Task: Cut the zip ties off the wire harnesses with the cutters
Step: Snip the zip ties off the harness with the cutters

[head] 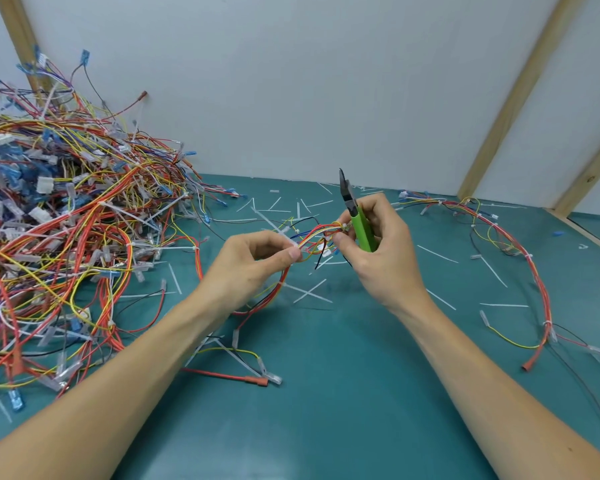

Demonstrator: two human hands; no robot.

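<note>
Pinching a thin bundle of red, yellow and blue wires, the left hand (pixel 253 261) holds one wire harness (pixel 317 237) above the green mat (pixel 326 393) near the middle of the scene. The right hand (pixel 378 244) curls around the green-handled cutters (pixel 355 216), blades pointing up and away, while its thumb and fingertips also touch the same bundle. A big heap of harnesses (pixel 66 230) lies to the left, another harness (pixel 520 244) curves on the right, and cut zip ties (pixel 312 292) litter the mat.
</note>
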